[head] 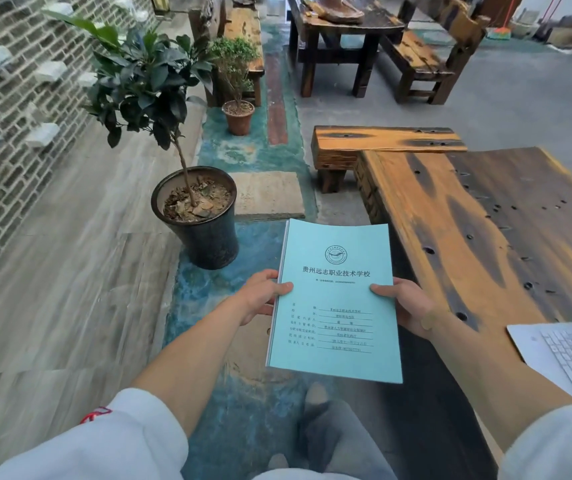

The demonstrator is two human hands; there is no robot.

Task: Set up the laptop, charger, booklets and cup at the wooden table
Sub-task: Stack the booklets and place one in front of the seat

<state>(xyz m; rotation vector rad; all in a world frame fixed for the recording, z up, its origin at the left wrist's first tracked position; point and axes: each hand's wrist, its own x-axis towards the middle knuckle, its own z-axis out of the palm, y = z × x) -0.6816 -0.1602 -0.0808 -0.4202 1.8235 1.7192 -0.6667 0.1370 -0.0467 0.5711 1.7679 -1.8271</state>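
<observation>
Along the left runs a grey brick wall [7,84] with pale stone blocks jutting from it. Beside it stands a leafy potted plant [146,81] in a dark glazed pot [204,233], and farther back a smaller shrub in a terracotta pot [238,117].

The person's left hand [260,296] grips the left edge of a light-blue booklet [336,303], thumb lying on the cover and fingers curled beneath. The booklet is held out flat above the blue-stained floor, just left of the table's near edge and not touching it. Its cover carries a round emblem and, below it, the bold title 贵州远志职业技术学校; lower down are ruled lines of small print, too fine to read surely. The spine side shows layered white page edges.

The right hand [407,306] clamps the booklet's right edge the same way, thumb on top, fingers under. Both forearms are bare below pushed-up white sleeves.

To the right lies the wooden table [468,209], orange and black grained, dotted with dark holes. A wooden bench [381,143] sits at its far end. At the table's near right corner rests an open white laptop [568,355], keyboard showing, cut off by the picture's edge.
</observation>
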